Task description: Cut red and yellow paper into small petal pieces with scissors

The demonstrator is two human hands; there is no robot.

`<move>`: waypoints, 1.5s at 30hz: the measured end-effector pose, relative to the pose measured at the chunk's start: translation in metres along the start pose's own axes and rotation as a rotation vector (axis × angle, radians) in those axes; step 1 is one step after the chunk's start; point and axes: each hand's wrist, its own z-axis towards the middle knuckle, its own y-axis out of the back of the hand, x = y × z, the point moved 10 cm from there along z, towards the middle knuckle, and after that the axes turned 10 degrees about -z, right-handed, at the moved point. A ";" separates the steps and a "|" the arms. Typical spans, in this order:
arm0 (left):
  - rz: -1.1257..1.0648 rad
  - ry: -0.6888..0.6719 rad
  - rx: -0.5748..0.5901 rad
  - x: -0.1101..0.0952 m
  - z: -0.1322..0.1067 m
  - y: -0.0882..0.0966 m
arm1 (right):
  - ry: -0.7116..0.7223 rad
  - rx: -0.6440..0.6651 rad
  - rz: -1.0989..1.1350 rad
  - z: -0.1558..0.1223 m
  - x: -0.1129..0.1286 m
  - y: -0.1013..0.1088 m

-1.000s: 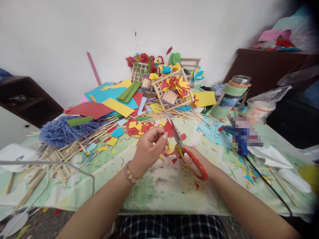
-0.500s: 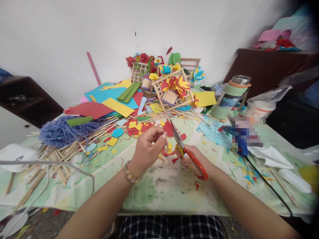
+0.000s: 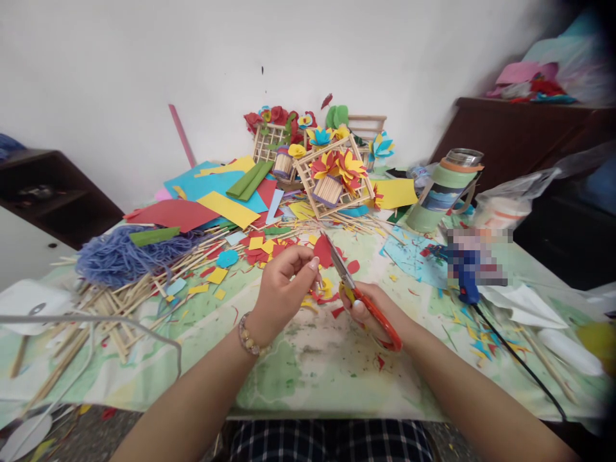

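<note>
My right hand [image 3: 368, 311] is closed round the scissors [image 3: 373, 314], which have red-orange handles with yellow inside. Their metal blades point away and slightly left, and look nearly closed. Left of the blades, my left hand [image 3: 291, 279] is curled, thumb against fingers; whatever it may hold is hidden. A red paper piece [image 3: 323, 251] shows just beyond the fingertips, beside the blades; I cannot tell whether it is held or lies on the table. Yellow and red paper scraps [image 3: 327, 289] lie beneath the hands, and cut red and yellow squares [image 3: 256, 242] lie behind the left hand.
Stick frames with paper flowers [image 3: 332, 176] stand against the wall. Coloured sheets [image 3: 176, 215], blue yarn [image 3: 129, 253] and thin sticks [image 3: 113, 321] cover the left side. On the right are a green flask [image 3: 440, 192], a blue glue gun [image 3: 466, 276] with its cord, and white paper [image 3: 522, 301].
My left hand has shifted very slightly left. The red piece by the blades shows a rounder outline. My right hand and the scissors stay almost in place.
</note>
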 end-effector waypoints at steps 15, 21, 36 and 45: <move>-0.044 -0.033 -0.012 -0.003 0.002 0.001 | -0.013 -0.023 -0.050 0.000 -0.001 0.003; -0.049 -0.044 -0.021 -0.003 0.003 0.003 | -0.005 -0.029 -0.058 0.000 0.001 0.004; 0.006 -0.006 -0.033 0.003 0.004 0.004 | -0.014 -0.159 0.241 -0.001 -0.013 0.008; 0.265 0.120 -0.014 0.055 0.020 0.012 | -0.095 -0.358 0.702 0.010 -0.024 0.024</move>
